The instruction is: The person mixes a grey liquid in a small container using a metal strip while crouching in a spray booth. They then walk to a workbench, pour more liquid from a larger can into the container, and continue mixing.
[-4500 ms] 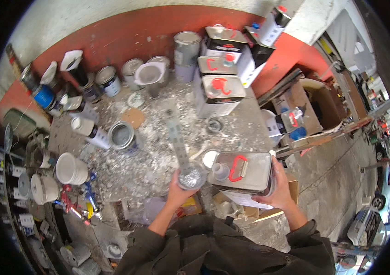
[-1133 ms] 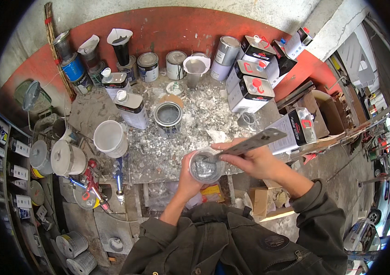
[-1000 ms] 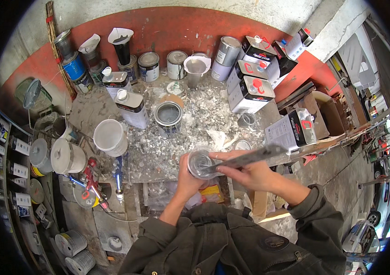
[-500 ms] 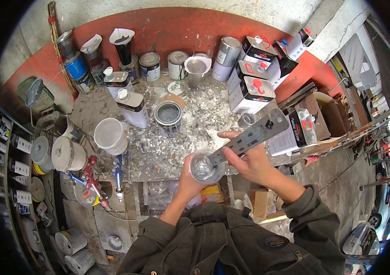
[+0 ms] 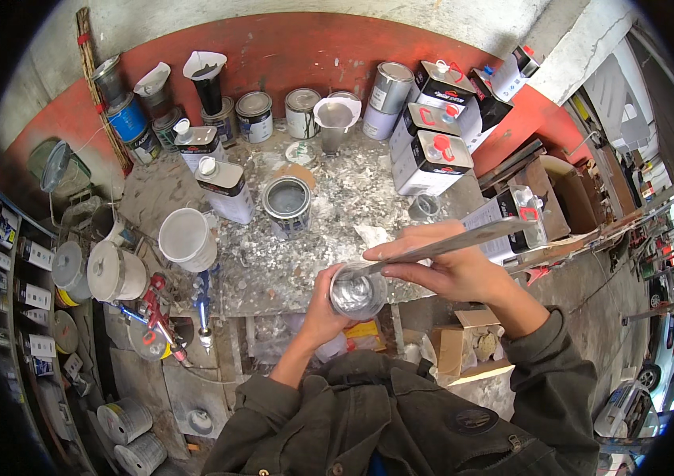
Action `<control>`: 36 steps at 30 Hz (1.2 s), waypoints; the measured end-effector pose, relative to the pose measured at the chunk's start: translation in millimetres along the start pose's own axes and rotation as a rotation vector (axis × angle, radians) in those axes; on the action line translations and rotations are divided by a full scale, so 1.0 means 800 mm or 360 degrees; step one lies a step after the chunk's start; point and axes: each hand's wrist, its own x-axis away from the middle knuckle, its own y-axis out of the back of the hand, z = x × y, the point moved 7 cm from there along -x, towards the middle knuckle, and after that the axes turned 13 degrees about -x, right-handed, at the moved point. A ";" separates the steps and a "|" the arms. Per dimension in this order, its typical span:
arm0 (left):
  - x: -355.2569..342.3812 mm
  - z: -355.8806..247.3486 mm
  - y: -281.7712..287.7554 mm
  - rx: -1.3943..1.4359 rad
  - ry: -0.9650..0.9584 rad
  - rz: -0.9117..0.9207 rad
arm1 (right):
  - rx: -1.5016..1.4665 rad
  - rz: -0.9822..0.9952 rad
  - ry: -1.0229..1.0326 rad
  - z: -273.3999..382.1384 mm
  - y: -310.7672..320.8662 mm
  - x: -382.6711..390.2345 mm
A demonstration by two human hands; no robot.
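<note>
My left hand (image 5: pixel 322 314) is wrapped round a clear plastic cup (image 5: pixel 361 297) just past the near edge of the bench. Greyish contents show at the bottom of the cup. In my right hand (image 5: pixel 452 270), thumb and fingers pinch a long flat metal mixing stick (image 5: pixel 476 236), now seen nearly edge-on. Its lower end reaches to the cup's rim; whether the tip is inside the cup is hard to make out. On the bench beyond stand an open grey paint tin (image 5: pixel 287 206) and a small clear cup (image 5: pixel 424 208).
The speckled bench (image 5: pixel 329 230) holds white rectangular cans (image 5: pixel 432 163) at the right and a white can (image 5: pixel 226 190) left. A white bucket (image 5: pixel 188 239) stands near the left edge, above hanging spray guns (image 5: pixel 164 317). Paint tins (image 5: pixel 254 117) line the red backboard. A cardboard box (image 5: pixel 476 349) lies below.
My right hand has turned the mixing stick from showing its broad slotted face to nearly edge-on and lowered its upper end to the right. My left hand still holds the cup.
</note>
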 end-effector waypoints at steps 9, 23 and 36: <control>-0.008 -0.012 0.026 -0.0319 -0.0013 -0.0323 | -0.0013 0.0032 -0.0275 -0.028 -0.047 0.027; -0.001 -0.003 0.020 0.0054 0.0259 -0.0318 | 0.0005 -0.0041 -0.0344 -0.032 -0.046 0.024; 0.008 0.005 0.001 0.0345 0.0147 -0.0249 | 0.0170 -0.0555 -0.0128 -0.037 -0.011 0.033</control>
